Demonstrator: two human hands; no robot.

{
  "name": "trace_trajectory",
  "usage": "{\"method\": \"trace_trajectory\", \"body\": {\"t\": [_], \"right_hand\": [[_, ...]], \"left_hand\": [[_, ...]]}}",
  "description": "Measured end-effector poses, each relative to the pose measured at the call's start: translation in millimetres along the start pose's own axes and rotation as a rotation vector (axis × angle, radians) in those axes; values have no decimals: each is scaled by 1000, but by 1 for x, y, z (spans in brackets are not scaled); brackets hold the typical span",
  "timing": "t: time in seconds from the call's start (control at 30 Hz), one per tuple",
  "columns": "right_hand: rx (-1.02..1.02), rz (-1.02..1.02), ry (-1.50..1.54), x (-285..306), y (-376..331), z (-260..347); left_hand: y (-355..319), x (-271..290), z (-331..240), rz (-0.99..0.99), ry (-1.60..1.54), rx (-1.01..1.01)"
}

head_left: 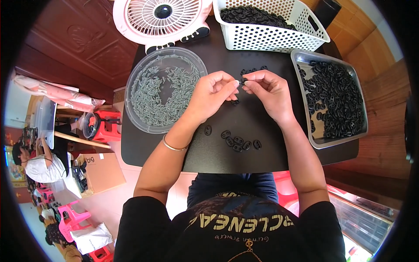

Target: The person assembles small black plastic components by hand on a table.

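Over the middle of the dark table (200, 157), my two hands meet fingertip to fingertip. My right hand (271, 92) pinches a small black piece (243, 81) between thumb and index finger. The fingers of my left hand (217, 92) are closed against its left side; anything small inside them is hidden. Below my hands lie several loose black oval pieces with two holes (238, 140). More black pieces (253, 70) rest just beyond my fingers. Left of my left hand, a round clear tub (129, 100) holds many small grey-green, screw-like pieces (150, 98).
A metal tray (337, 140) full of black oval pieces sits at the right. Far back stand a white perforated basket (266, 38) with black pieces and a pink fan (163, 28). At far left, a person (43, 163) works near a cardboard box (104, 172) and red stools (107, 126).
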State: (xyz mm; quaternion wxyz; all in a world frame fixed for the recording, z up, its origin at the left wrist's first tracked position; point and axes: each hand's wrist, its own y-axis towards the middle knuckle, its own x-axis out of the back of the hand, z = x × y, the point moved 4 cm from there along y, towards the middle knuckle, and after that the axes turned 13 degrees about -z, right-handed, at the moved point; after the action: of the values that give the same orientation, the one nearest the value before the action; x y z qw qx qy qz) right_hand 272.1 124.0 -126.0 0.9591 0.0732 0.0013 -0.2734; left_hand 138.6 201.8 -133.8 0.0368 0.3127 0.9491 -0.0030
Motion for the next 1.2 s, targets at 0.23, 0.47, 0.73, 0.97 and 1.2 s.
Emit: {"method": "trace_trajectory", "body": {"t": [0.23,0.47,0.73,0.97,1.2], "right_hand": [[6,-20,-3,0,0,-2],[-49,-10,5,-2,-2,2],[-91,-3,80,0,0,0],[-32,-27,25,0,0,-1],[-59,0,13,-2,-1,0]], "left_hand": [[0,0,-1,-20,-58,7],[0,-1,0,-53,-50,-120],[0,-2,-10,-83,-39,-180],[0,0,-7,-2,-5,-7],[0,-2,-2,2,-65,-43]]}}
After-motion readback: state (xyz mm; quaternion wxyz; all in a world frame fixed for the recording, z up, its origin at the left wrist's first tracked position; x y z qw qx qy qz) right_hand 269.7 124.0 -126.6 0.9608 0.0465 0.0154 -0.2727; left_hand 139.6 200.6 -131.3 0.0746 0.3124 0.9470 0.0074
